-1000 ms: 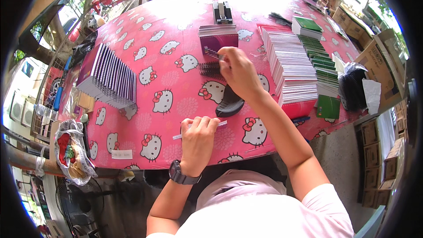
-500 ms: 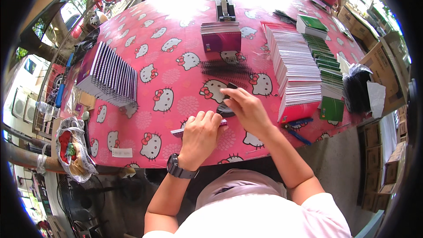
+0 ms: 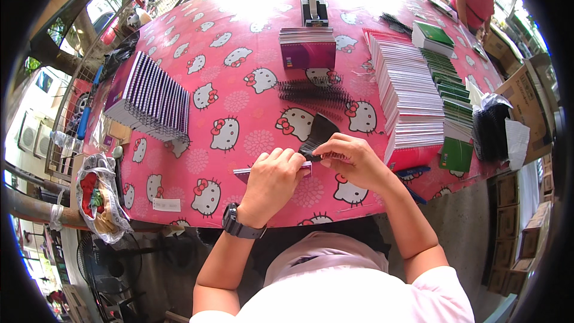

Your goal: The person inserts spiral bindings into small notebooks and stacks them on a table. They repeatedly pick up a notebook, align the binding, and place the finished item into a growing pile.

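My left hand (image 3: 276,176) is closed over a thin purple-covered notebook (image 3: 242,172), pressing it on the table near the front edge; most of it is hidden under the palm. Just to the right, my right hand (image 3: 350,158) pinches a black spiral binding coil (image 3: 336,156) close to the notebook's right end. Beyond those fingers lies a black fan-shaped thing (image 3: 320,131) whose kind I cannot make out. Farther off, several loose black coils (image 3: 314,93) lie in front of an upright stack of purple notebooks (image 3: 308,54).
Coil-bound notebooks (image 3: 149,98) stand in a row at the left. On the right are long rows of red-covered (image 3: 409,96) and green-covered books (image 3: 457,119), with blue-handled pliers (image 3: 412,173) nearby. A tape dispenser (image 3: 314,11) stands at the back. Another person (image 3: 472,0) is at the far right.
My right hand has come down and closer to the left hand, now with a coil in its fingers. The black fan-shaped thing shows more plainly. The person at far right has come further into view.
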A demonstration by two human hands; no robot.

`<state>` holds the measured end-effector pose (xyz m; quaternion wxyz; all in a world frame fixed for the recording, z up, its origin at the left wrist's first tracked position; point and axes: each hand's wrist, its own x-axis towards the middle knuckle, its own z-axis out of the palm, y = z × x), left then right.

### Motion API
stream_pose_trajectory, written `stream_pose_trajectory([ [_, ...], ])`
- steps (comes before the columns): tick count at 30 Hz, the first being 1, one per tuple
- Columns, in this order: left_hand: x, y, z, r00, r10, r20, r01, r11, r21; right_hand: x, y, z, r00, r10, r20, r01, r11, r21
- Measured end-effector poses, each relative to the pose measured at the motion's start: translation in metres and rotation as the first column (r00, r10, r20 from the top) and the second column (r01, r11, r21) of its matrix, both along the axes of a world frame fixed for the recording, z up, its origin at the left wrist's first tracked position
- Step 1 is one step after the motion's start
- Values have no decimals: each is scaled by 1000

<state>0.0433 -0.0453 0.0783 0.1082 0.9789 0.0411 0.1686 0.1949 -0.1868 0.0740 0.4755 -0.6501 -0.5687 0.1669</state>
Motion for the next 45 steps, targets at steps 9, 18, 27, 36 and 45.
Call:
stream_pose_trajectory([
  [9,-3,-2,-1,1000,-14,-23,14,1000,-6,3,2,5,986,167,15,-164,979,-125],
  [18,-1,2,1,999,12,-48,-15,998,-54,2,-2,10,989,106,105,-88,981,-170],
  [27,-1,-3,0,999,51,5,-50,996,-69,-2,-5,16,993,113,-29,-116,983,-144],
  [36,-3,-6,-1,976,36,214,5,982,-188,-10,-2,11,994,92,-55,-96,992,-85],
  [45,-11,-6,8,979,-46,199,75,987,-141,21,14,-14,893,-162,419,247,956,-158],
])
